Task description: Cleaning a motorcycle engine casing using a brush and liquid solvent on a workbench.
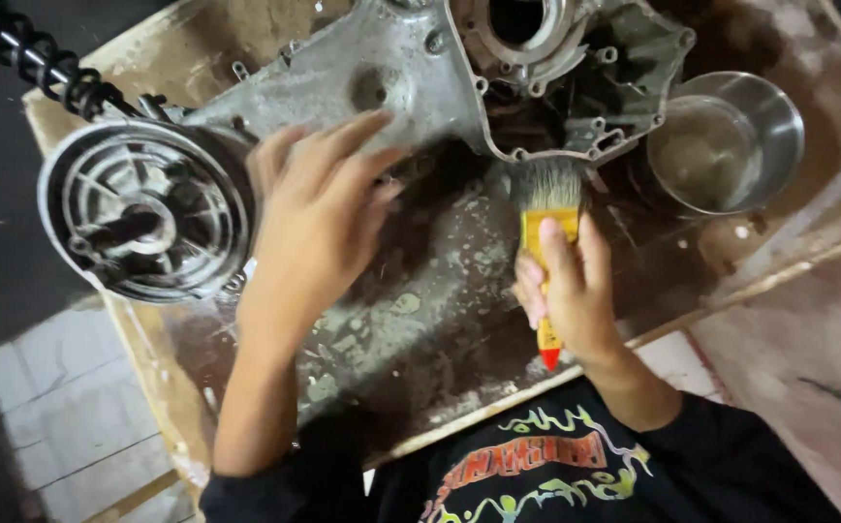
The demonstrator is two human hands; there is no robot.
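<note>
A large grey metal engine casing (382, 77) lies on a dirty wooden table (440, 320). My left hand (319, 218) rests flat on the casing's near edge, fingers spread, next to its round finned end (149, 208). My right hand (571, 291) grips a paintbrush (546, 218) with a yellow handle and red tip. Its pale bristles touch the casing's lower rim near a bolted flange.
A steel bowl (731, 140) holding cloudy liquid stands on the table to the right of the casing. A black coiled spring (28, 53) runs off the upper left corner. Grey tiled floor (62, 407) shows at lower left. My dark printed shirt fills the bottom edge.
</note>
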